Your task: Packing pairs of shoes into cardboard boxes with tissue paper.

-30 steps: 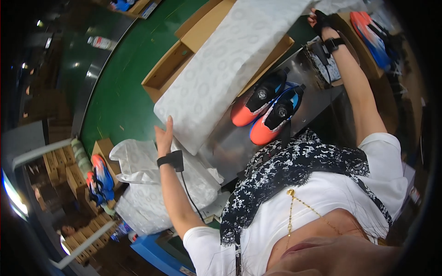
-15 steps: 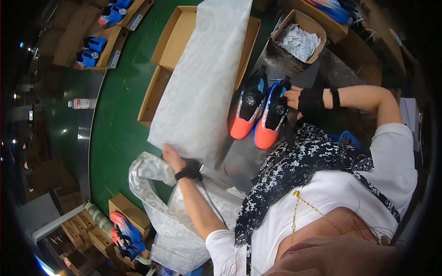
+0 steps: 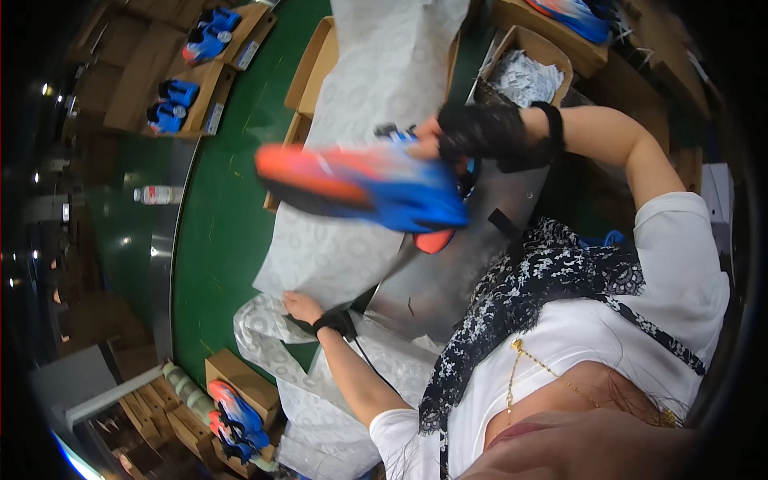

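From my end, I had the right hand (image 3: 468, 134) closed around a blurred orange-and-blue shoe (image 3: 360, 188), held above patterned white paper (image 3: 340, 248). The left hand (image 3: 304, 307) touched the paper's near edge; whether it gripped, I couldn't tell.

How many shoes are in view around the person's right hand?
2: a blurred shoe in the right hand, and a second shoe behind it, mostly hidden with its red toe showing. More could be hidden.

Free room over the green surface (image 3: 214, 232), but a shoe (image 3: 364, 188) in the way above the white paper (image 3: 328, 252)
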Demonstrator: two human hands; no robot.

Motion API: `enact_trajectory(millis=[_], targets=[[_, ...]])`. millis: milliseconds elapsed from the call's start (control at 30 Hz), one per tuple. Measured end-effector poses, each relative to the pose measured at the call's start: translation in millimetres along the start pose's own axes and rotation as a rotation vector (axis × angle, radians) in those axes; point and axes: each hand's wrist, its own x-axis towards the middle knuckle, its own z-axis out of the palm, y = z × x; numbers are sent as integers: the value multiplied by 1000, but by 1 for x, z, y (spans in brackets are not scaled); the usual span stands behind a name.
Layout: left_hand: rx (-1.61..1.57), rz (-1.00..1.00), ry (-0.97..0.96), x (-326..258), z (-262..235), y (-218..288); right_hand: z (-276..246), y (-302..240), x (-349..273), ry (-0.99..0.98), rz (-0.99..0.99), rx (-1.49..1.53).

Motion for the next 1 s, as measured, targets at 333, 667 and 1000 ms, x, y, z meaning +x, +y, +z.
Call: enact_trajectory(millis=[333, 667, 1000], targets=[[-1248, -252, -669, 12, -96, 109, 43, 33, 121, 53, -244, -309], [-885, 40, -786, -21, 3, 170, 77, 36, 98, -150, -475, -388], [543, 930, -680, -54, 30, 173, 27, 112, -8, -20, -292, -1032]])
